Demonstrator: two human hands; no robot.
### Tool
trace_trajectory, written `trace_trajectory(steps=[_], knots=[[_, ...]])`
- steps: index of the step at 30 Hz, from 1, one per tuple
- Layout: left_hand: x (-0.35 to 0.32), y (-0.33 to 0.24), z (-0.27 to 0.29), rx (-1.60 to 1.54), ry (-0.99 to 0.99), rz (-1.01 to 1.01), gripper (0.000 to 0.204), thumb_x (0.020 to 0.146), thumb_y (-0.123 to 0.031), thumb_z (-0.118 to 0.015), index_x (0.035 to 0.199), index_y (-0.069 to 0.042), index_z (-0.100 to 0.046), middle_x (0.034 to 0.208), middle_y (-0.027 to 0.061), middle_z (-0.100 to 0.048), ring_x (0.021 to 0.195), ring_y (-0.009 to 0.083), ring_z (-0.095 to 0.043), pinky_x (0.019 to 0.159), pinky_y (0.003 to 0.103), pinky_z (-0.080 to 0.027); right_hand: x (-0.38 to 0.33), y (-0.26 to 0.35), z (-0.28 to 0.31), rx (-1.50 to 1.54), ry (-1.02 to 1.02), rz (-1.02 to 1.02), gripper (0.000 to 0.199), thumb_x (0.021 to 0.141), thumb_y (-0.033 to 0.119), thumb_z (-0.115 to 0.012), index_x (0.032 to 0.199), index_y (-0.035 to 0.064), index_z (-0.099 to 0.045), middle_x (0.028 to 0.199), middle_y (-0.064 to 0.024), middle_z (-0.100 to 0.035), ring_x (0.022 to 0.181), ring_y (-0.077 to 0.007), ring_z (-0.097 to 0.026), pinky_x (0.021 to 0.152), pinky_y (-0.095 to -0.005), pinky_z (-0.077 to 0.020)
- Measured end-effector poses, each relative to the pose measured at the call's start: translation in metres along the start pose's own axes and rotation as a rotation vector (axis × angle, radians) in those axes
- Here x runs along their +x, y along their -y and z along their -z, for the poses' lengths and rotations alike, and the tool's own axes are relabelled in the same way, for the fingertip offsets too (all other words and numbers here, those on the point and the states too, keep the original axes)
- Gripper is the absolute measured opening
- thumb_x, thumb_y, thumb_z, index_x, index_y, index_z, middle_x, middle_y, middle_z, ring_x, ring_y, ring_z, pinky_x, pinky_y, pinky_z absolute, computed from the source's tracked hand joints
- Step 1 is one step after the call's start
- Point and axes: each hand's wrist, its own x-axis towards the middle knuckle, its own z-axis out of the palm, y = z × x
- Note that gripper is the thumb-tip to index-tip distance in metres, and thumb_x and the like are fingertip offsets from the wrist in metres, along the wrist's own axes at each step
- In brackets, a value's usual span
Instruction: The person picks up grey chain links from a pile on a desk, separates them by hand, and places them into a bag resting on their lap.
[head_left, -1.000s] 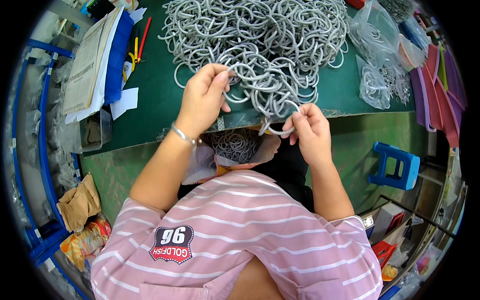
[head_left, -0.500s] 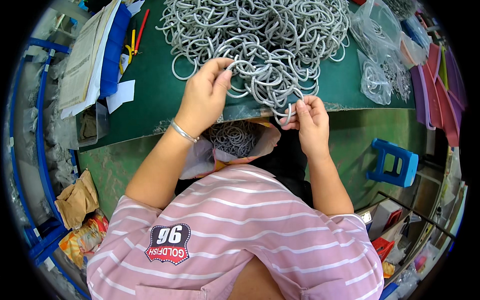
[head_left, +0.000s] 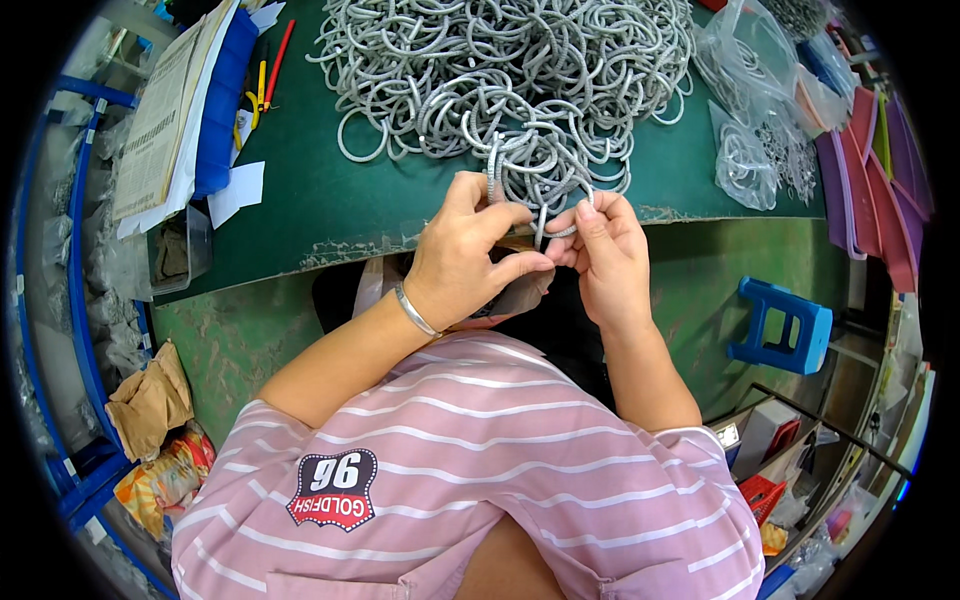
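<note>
Now both hands meet at table edge: left hand (head_left: 470, 255) and right hand (head_left: 605, 250) pinch one grey ring (head_left: 545, 200), drawn from the pile (head_left: 500, 70) at 12 o'clock

Green-topped worktable (head_left: 330, 215) with worn front edge. Green floor (head_left: 235, 335) below, scuffed. Blue plastic stool (head_left: 782, 325) at right on floor. Blue metal rack (head_left: 72, 300) along left side. Crumpled brown paper bag (head_left: 150, 400) beside rack. Stack of papers (head_left: 160, 115) on table's left end. Light even, bright.
</note>
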Motion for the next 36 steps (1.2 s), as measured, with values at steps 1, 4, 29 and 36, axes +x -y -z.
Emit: trace_trajectory(steps=[1, 4, 29, 36], knots=[[0.000, -0.002, 0.001, 0.009, 0.034, 0.008, 0.040, 0.059, -0.023, -0.083, 0.091, -0.006, -0.066, 0.089, 0.0116, -0.047, 0.077, 0.0277, -0.054, 0.065, 0.036, -0.048, -0.002, 0.002, -0.003, -0.003, 0.018, 0.006, 0.016, 0.096, 0.016, -0.051, 0.099, 0.0031, -0.042, 0.086, -0.0121, -0.063, 0.066, -0.0126, -0.061, 0.060, -0.0229, -0.0527], [-0.001, 0.000, -0.005, -0.010, -0.033, -0.028, 0.032, 0.064, -0.016, -0.079, 0.091, -0.005, -0.066, 0.089, 0.0116, -0.048, 0.076, 0.0279, -0.054, 0.066, 0.036, -0.048, 0.002, -0.002, -0.003, -0.120, 0.026, 0.062, 0.016, 0.095, 0.017, -0.053, 0.099, 0.0042, -0.043, 0.085, -0.0110, -0.064, 0.069, -0.0110, -0.060, 0.061, -0.0208, -0.0495], [0.021, 0.030, 0.049, -0.615, -0.018, 0.600, 0.037, 0.091, -0.013, -0.057, 0.123, 0.001, -0.045, 0.077, 0.0027, -0.058, 0.059, 0.0047, -0.048, 0.052, 0.018, -0.042, -0.019, -0.001, -0.011, -0.952, 0.162, 0.593, 0.013, 0.089, 0.007, -0.057, 0.100, -0.0002, -0.054, 0.078, -0.0213, -0.059, 0.068, -0.0375, -0.060, 0.057, -0.0363, -0.0482], [0.012, 0.028, 0.039, 0.065, -0.226, 0.194, 0.035, 0.084, -0.013, -0.067, 0.112, 0.000, -0.052, 0.080, -0.0002, -0.056, 0.067, 0.0076, -0.050, 0.057, 0.020, -0.043, -0.023, -0.027, -0.009, -0.796, 0.156, 0.334, 0.017, 0.087, 0.009, -0.060, 0.099, 0.0005, -0.053, 0.084, -0.0153, -0.056, 0.069, -0.0257, -0.058, 0.058, -0.0337, -0.0473]])
